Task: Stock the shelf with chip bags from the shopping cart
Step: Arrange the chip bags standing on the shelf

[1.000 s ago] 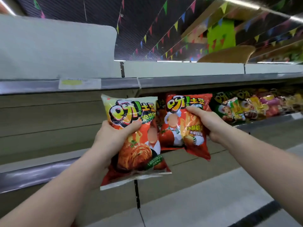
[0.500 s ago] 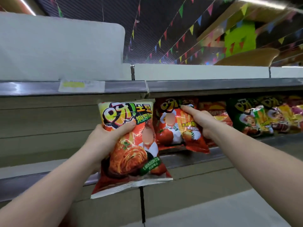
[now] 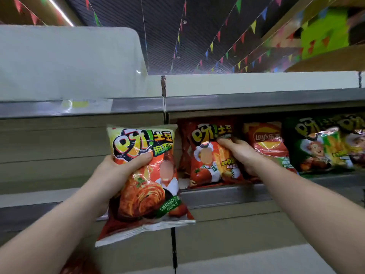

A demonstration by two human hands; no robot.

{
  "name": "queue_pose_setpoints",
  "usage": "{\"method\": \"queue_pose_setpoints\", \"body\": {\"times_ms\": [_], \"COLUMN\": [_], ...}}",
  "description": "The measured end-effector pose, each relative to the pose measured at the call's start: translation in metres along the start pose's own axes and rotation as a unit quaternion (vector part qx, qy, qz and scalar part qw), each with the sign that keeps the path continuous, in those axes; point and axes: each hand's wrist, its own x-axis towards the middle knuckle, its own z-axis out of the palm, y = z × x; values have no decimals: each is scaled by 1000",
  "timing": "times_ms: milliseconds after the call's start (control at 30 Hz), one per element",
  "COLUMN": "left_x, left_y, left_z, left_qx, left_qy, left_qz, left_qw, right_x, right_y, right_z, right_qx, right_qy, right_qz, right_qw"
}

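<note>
two chip bags up at once, one per hand. left hand (image 3: 120, 171) gripping the kimchi-flavour bag (image 3: 146, 180) by its upper half, thumb pressed across the front under the big logo, fingers tucked behind and out of sight. bag upright, hanging free in front of the shelf edge (image 3: 227, 194), bottom seam dangling well below the wrist. over on the right, right hand (image 3: 240, 155) wrapped round the red tomato bag (image 3: 211, 157), fingertips curled over its right side near the top. red bag already in on the shelf, standing upright, bottom edge down behind the metal lip. just beyond the right hand, touching the knuckles or nearly so, a red lay's bag (image 3: 266, 143) standing on the same shelf. further right of that, green bags (image 3: 320, 145) in a row, too blurred to read. behind the red tomato bag, another red pack peeking out on its left edge. above both hands, grey rail of the upper shelf (image 3: 256, 101) with a yellow price tag (image 3: 79, 104) up and left of the left hand. overhead, strings of coloured pennants (image 3: 233, 46) across a dark ceiling.
</note>
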Motion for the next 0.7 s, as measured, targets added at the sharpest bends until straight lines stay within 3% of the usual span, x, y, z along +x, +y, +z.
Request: {"method": "queue_pose_setpoints", "body": {"times_ms": [100, 167, 267, 333, 400, 567, 700], "left_x": [-3, -4, -5, -6, -6, -6, 5], "left_y": [1, 2, 1, 0, -1, -3, -1], "left_z": [4, 5, 8, 10, 11, 3, -12], "left_qx": [10, 13, 4, -9, -18, -28, -11], "left_qy": [4, 6, 18, 21, 27, 34, 16], "left_qz": [-3, -2, -13, -20, -28, -46, -80], "left_qw": [1000, 1000, 1000, 1000, 999, 998, 997], "right_x": [-7, -14, -40, -57, -71, -78, -75], "right_y": [2, 5, 4, -2, -9, -17, -25], "right_z": [-1, -2, 2, 10, 23, 68, 102], "right_qx": [-27, -103, -163, -154, -129, -117, -51], "right_qy": [13, 83, 167, 126, 29, -147, -212], "right_qz": [-17, -52, -198, -276, -290, -190, -108], "right_qw": [999, 990, 952, 940, 948, 964, 970]}}
